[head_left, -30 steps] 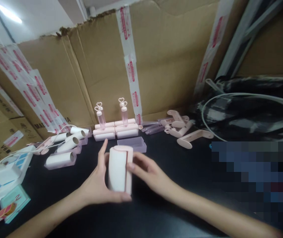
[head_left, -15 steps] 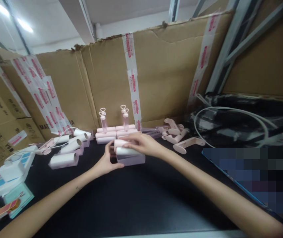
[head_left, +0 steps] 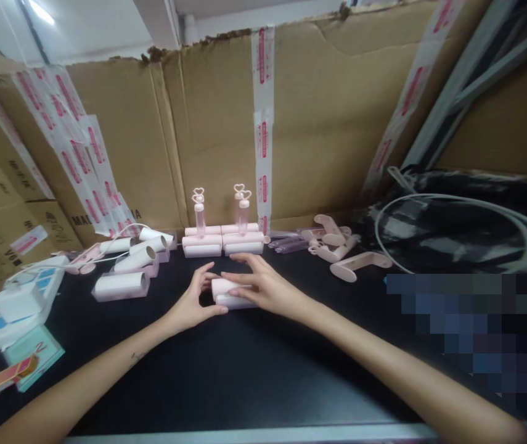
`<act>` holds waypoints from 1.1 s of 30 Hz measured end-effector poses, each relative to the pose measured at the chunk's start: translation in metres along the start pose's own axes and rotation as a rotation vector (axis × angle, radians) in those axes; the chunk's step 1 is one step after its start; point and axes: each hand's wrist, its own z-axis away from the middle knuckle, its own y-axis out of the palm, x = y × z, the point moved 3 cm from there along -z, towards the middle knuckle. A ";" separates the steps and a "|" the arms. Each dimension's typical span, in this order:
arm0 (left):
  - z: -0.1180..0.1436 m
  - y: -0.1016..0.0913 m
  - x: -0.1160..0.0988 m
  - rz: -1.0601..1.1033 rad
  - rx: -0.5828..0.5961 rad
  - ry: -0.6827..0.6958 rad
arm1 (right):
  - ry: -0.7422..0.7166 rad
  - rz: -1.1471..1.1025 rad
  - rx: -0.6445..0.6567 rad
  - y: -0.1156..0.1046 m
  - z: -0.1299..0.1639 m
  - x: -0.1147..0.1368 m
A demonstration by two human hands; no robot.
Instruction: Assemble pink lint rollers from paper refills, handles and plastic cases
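A pale pink and white roller with its clear tray (head_left: 227, 296) lies flat on the black table (head_left: 254, 376), between my two hands. My left hand (head_left: 192, 301) cups its left end, thumb below and fingers above. My right hand (head_left: 258, 285) lies over its top and right side, fingers pointing left. Behind them stand two finished rows of pink rollers (head_left: 224, 242) with clear heart-topped handles (head_left: 198, 209) upright on them.
White paper rolls in clear trays (head_left: 121, 285) lie at the left, near a white power strip (head_left: 13, 308). Pink handle parts (head_left: 341, 253) lie at the right. A black bag with a white cable (head_left: 457, 222) fills the right side. Cardboard walls (head_left: 226, 135) close the back.
A second ago I held the roll upright close to me; it moved forward and was laid flat into the clear tray. Both hands now rest on it on the table.
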 end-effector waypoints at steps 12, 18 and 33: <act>0.007 0.002 -0.018 -0.132 0.154 -0.004 | 0.412 0.433 -0.149 -0.062 0.033 -0.137; 0.008 0.003 -0.016 -0.128 0.159 -0.005 | 0.335 0.411 -0.007 -0.043 0.035 -0.145; 0.005 -0.001 -0.015 -0.184 0.215 -0.040 | 0.057 -0.141 0.328 -0.095 -0.014 0.018</act>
